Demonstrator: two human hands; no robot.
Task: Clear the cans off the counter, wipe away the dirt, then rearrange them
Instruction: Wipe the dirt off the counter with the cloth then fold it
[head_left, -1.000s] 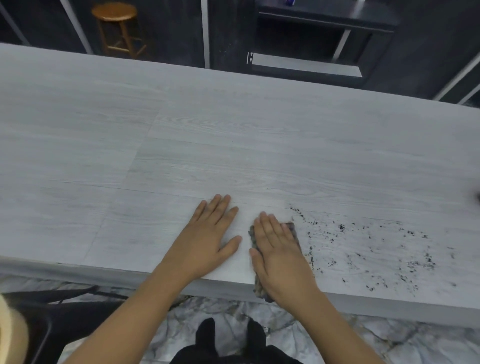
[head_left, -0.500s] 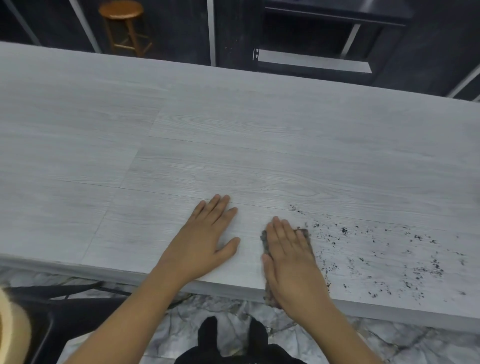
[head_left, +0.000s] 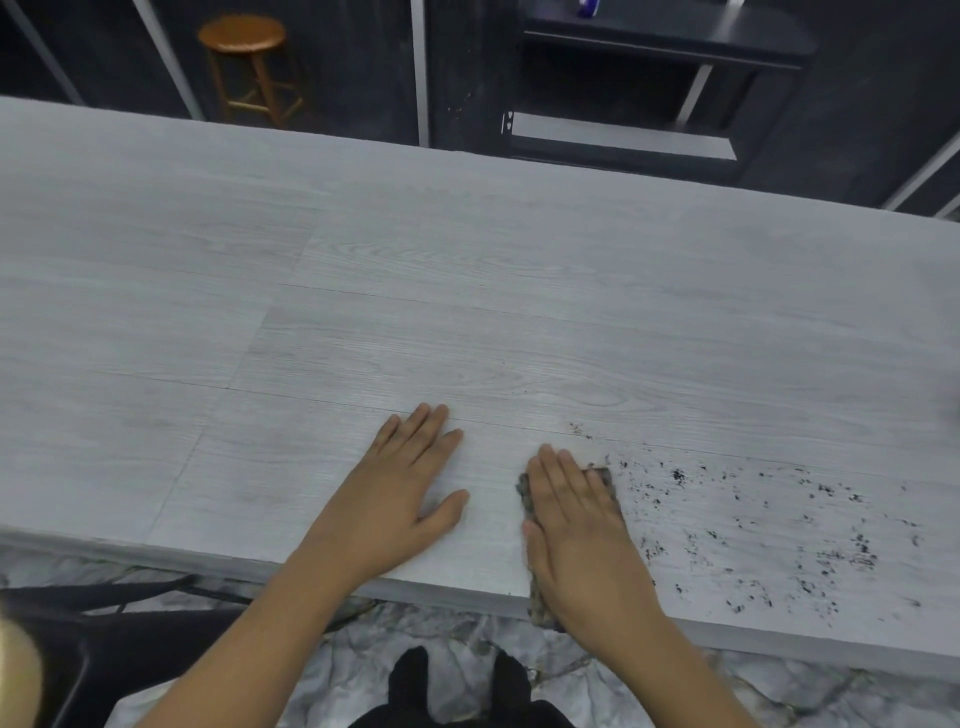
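Observation:
My right hand lies flat on a dark speckled cloth at the near edge of the pale grey wood-grain counter. The cloth pokes out past the fingertips and hangs over the counter's edge below the palm. Black specks of dirt are scattered over the counter just right of the cloth. To the left, my left hand rests palm down on the counter with fingers spread and holds nothing. No cans are in view.
A round wooden stool stands beyond the counter at the back left. Dark shelving rises behind the counter's far edge. A black chair sits below the near edge at the left, above a marble floor.
My right hand has slid the cloth a little to the right, up to the left edge of the dirt. My left hand has stayed planted.

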